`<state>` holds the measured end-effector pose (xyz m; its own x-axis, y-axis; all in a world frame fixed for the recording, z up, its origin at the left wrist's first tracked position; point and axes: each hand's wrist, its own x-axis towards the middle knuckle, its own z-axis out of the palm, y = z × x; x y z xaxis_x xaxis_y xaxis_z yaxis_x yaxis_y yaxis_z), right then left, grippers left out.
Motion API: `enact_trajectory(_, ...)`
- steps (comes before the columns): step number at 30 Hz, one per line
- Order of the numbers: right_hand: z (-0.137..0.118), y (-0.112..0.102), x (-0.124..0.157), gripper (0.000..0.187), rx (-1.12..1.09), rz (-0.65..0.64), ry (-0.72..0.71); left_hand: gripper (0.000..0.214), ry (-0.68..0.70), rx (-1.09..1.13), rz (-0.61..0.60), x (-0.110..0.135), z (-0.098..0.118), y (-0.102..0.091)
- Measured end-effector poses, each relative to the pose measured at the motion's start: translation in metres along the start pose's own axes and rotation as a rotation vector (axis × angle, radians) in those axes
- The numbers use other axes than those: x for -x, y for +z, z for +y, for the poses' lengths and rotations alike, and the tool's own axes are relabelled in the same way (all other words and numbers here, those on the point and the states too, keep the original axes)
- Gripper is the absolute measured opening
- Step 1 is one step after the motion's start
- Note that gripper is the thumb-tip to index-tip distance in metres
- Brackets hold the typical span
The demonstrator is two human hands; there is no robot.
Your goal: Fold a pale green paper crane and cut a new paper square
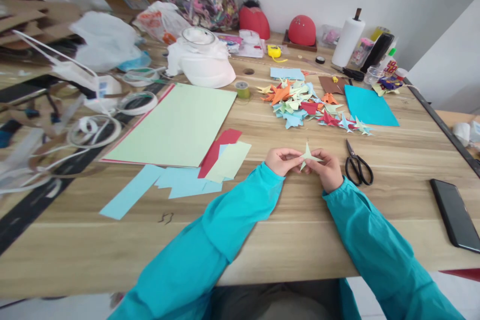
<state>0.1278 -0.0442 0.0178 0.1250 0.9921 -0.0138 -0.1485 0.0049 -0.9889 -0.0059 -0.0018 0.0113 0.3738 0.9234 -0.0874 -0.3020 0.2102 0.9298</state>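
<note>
A pale green paper star [308, 158] with pointed tips is pinched between my two hands, just above the wooden table. My left hand [283, 161] grips its left side between thumb and fingers. On the right side, my right hand [327, 167] holds it the same way; the fingertips behind the paper are partly hidden. Black-handled scissors [359, 166] lie just right of my right hand, their tips pointing away. Beyond my hands is a heap of folded paper stars [296, 100] in orange, red, blue and pale green.
Left of my hands lie a stack of pale green sheets [180, 125], blue paper strips [131, 191] and red pieces [221, 147]. A thread spool [242, 90] stands behind. Turquoise paper [370, 105] lies at right, a phone [454, 214] near the right edge. Coiled white cables [93, 132] clutter the left.
</note>
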Motion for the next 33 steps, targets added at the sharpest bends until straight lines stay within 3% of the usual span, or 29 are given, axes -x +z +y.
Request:
enact_trajectory(8,0.0052,0.0011,0.0007,0.023,-0.071,-0.024,-0.044,0.027,0.021,-0.045,0.016,-0.0001,0.0008,-0.0010)
enact_trajectory(13,0.0071,0.0010,0.0006,0.020,-0.084,-0.015,-0.046,0.022,0.016,-0.104,-0.035,-0.0040,0.0024,-0.0049)
enact_trajectory(21,0.0081,-0.0023,-0.0004,0.016,-0.113,-0.034,-0.133,0.033,-0.009,0.013,-0.059,-0.0004,0.0042,-0.0007)
enact_trajectory(26,0.0054,-0.0005,0.0015,0.018,-0.072,-0.036,-0.056,0.022,-0.009,-0.016,-0.104,-0.0009,0.0086,-0.0026)
enact_trajectory(33,0.0019,0.0010,0.0035,0.016,-0.142,-0.071,0.001,0.017,0.014,-0.036,-0.074,-0.0033,0.0064,-0.0057)
